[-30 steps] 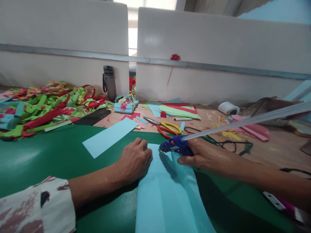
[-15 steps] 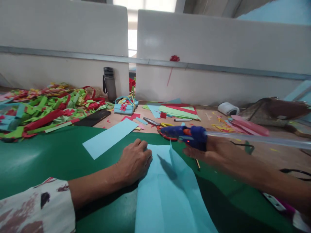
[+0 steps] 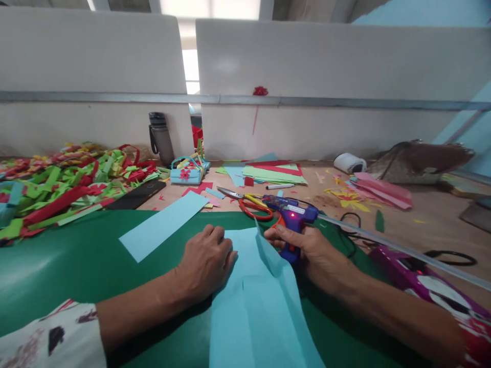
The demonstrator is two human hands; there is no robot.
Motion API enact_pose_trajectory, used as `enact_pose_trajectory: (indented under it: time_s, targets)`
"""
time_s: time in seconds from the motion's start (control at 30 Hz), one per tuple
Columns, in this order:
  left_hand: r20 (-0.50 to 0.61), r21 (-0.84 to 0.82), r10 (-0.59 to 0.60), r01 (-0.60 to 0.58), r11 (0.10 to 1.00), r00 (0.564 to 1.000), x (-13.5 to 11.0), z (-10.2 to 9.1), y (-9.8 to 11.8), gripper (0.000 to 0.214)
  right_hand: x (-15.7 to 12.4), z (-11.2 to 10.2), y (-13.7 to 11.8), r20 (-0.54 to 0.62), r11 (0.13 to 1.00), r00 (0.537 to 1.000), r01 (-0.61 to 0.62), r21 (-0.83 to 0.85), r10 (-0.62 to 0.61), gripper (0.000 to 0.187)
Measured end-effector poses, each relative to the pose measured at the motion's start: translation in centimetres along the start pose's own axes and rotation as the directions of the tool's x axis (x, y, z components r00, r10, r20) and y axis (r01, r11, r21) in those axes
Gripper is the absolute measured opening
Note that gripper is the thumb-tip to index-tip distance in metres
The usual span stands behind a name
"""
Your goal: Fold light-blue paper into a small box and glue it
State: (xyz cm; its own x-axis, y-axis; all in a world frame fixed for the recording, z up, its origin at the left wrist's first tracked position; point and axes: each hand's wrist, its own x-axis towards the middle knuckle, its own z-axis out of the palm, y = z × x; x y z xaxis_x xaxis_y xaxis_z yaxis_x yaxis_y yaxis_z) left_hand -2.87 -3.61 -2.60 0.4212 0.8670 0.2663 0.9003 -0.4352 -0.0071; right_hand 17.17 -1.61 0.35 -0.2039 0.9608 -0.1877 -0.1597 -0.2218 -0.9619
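Observation:
My left hand (image 3: pixel 207 260) rests with curled fingers on the left edge of a folded light blue paper sheet (image 3: pixel 257 306) that lies on the green mat (image 3: pixel 76 255). My right hand (image 3: pixel 307 250) is wrapped round the handle of a blue glue gun (image 3: pixel 291 214), which stands on the mat just right of the sheet with a red light lit. A long clear glue stick (image 3: pixel 399 250) juts from its back toward the right. The sheet's right flap stands slightly raised beside the gun.
A light blue paper strip (image 3: pixel 163 225) lies left of the hands. Red and yellow scissors (image 3: pixel 249 202) lie behind the gun. A heap of coloured paper strips (image 3: pixel 65 179), a phone (image 3: pixel 136 194), a small paper basket (image 3: pixel 187 171), a bottle (image 3: pixel 160 135), stacked sheets (image 3: pixel 272 174), a tape roll (image 3: pixel 349 163) and black cable (image 3: pixel 448 255) crowd the table.
My right hand has brought the glue gun down from the air and set it upright on the mat beside the sheet. The left hand has stayed on the paper.

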Motion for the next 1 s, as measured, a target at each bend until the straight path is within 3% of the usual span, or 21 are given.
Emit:
enact_pose_trajectory:
  time_s: [0.23, 0.4, 0.5, 0.77, 1.0]
  targets:
    - [-0.032, 0.046, 0.063, -0.062, 0.997, 0.997, -0.1, 0.3, 0.1, 0.028, 0.5, -0.3, 1.7, 0.013, 0.988, 0.992, -0.129, 0.082, 0.128, 0.030]
    - [-0.158, 0.076, 0.111, -0.100, 0.992, 0.981, -0.1, 0.7, -0.1, 0.023, 0.7, -0.7, 1.8, 0.034, 0.989, 0.989, -0.143, 0.040, 0.142, 0.031]
    - [-0.213, 0.071, 0.162, -0.151, 0.986, 0.964, 0.1, 1.0, -0.4, 0.034, 0.6, -0.8, 1.6, 0.064, 0.994, 0.992, -0.109, -0.020, 0.110, 0.029]
    - [-0.200, -0.036, 0.352, -0.366, 0.930, 0.914, 0.8, 1.4, -0.9, 0.030, 0.4, -1.1, 2.0, 0.052, 0.992, 0.995, -0.076, -0.102, 0.082, 0.036]
    - [-0.203, -0.080, 0.378, -0.400, 0.913, 0.903, 0.8, 1.6, -1.1, 0.026, 1.6, -0.8, 2.1, 0.011, 0.997, 0.997, -0.077, 0.004, 0.077, 0.032]
